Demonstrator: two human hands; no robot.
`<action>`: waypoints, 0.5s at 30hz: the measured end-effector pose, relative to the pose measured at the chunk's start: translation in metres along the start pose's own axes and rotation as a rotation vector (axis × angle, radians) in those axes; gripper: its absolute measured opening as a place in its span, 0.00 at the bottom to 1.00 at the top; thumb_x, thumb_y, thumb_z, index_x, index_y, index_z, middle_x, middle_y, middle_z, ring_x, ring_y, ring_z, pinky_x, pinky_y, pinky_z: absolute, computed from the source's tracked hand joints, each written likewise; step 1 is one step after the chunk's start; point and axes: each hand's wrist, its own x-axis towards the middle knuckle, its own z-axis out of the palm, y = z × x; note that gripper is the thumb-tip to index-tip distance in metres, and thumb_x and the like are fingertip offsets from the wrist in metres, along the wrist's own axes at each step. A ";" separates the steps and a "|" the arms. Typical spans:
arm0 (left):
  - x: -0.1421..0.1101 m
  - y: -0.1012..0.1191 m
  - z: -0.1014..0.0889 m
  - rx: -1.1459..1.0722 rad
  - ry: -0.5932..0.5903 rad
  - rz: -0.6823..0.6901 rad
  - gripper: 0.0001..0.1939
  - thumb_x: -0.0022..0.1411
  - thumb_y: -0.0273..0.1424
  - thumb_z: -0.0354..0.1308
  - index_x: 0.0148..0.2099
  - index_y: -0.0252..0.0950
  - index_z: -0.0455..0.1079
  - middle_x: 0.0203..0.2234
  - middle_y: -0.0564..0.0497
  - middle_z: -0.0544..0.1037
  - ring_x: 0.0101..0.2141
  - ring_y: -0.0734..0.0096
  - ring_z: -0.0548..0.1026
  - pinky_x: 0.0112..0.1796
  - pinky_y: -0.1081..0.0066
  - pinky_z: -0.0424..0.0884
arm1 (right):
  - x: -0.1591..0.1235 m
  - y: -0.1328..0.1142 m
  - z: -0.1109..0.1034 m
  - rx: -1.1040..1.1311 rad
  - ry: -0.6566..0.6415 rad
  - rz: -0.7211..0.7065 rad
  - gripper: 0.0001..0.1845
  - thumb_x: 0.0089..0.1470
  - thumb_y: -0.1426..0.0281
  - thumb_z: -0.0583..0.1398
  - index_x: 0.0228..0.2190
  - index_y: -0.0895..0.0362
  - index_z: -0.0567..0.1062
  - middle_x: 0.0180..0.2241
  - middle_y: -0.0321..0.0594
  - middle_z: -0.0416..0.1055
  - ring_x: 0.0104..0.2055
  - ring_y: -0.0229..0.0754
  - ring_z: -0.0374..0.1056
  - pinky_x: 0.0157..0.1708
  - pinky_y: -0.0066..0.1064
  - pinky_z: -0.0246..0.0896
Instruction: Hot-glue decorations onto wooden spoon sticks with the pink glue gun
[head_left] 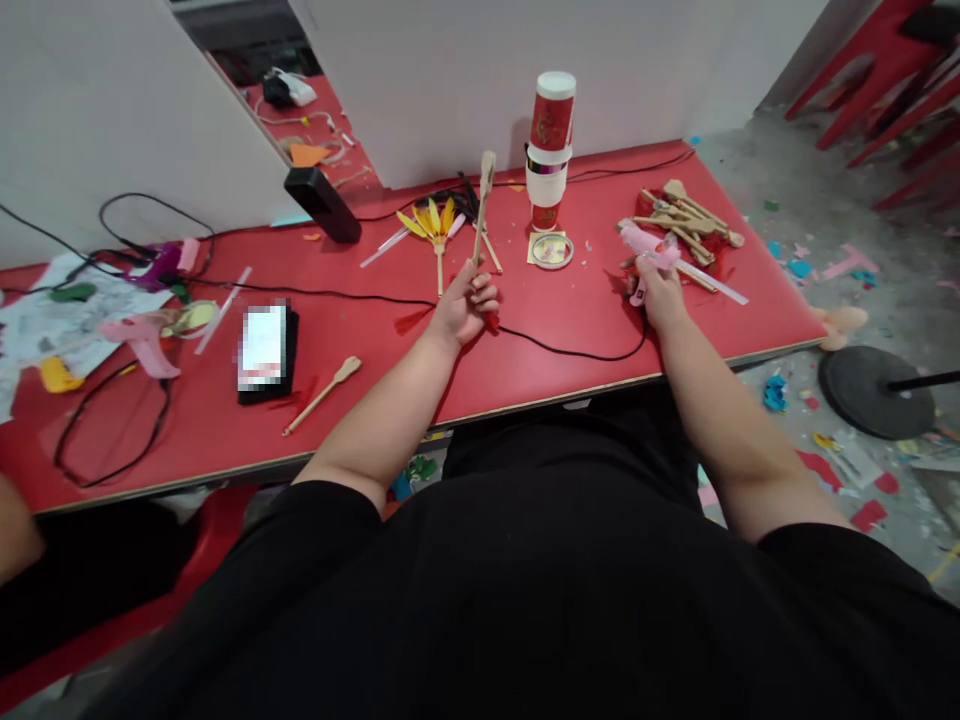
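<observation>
My left hand is closed around a wooden stick that it holds upright over the red table, with a bit of red material at its fingers. My right hand grips a pink glue gun lying low on the table, its black cord trailing back toward me. A pile of wooden spoons and sticks lies just beyond the right hand. A yellow petal flower on a stick lies beyond the left hand.
A stack of red and white cups stands at the back by a small round tin. A phone, a loose wooden spoon, another pink glue gun, cables and paper scraps lie to the left. Another person's arm shows at far left.
</observation>
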 end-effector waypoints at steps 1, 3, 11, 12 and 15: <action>0.001 0.000 0.000 -0.004 -0.013 -0.019 0.13 0.80 0.47 0.72 0.47 0.44 0.83 0.23 0.60 0.64 0.21 0.81 0.60 0.23 0.74 0.59 | 0.000 -0.001 0.000 -0.011 -0.010 0.002 0.36 0.56 0.29 0.72 0.36 0.49 0.78 0.24 0.33 0.66 0.25 0.39 0.62 0.23 0.31 0.61; 0.001 -0.001 -0.001 -0.018 -0.023 -0.049 0.14 0.81 0.45 0.71 0.45 0.42 0.82 0.24 0.60 0.64 0.22 0.81 0.61 0.24 0.75 0.60 | 0.001 -0.001 -0.002 -0.028 -0.036 -0.009 0.36 0.56 0.29 0.72 0.36 0.49 0.79 0.24 0.33 0.67 0.25 0.39 0.62 0.23 0.31 0.59; 0.004 -0.002 -0.006 -0.085 -0.103 -0.054 0.12 0.74 0.41 0.79 0.44 0.41 0.83 0.31 0.57 0.75 0.25 0.85 0.69 0.27 0.79 0.65 | -0.001 0.007 -0.003 -0.048 -0.105 -0.068 0.36 0.53 0.30 0.72 0.37 0.49 0.81 0.23 0.32 0.68 0.24 0.39 0.61 0.20 0.30 0.57; 0.006 -0.002 -0.007 -0.092 -0.115 -0.059 0.12 0.73 0.41 0.79 0.44 0.41 0.83 0.32 0.57 0.76 0.26 0.85 0.70 0.28 0.79 0.65 | -0.001 0.007 -0.002 -0.051 -0.106 -0.062 0.36 0.53 0.29 0.72 0.36 0.49 0.80 0.22 0.32 0.68 0.24 0.39 0.60 0.20 0.30 0.57; 0.009 -0.001 -0.010 -0.071 -0.136 -0.039 0.13 0.73 0.44 0.79 0.43 0.42 0.84 0.30 0.58 0.73 0.26 0.85 0.70 0.28 0.79 0.66 | 0.000 0.005 0.000 -0.051 -0.099 -0.059 0.37 0.52 0.28 0.71 0.35 0.49 0.79 0.21 0.32 0.67 0.23 0.39 0.59 0.19 0.30 0.57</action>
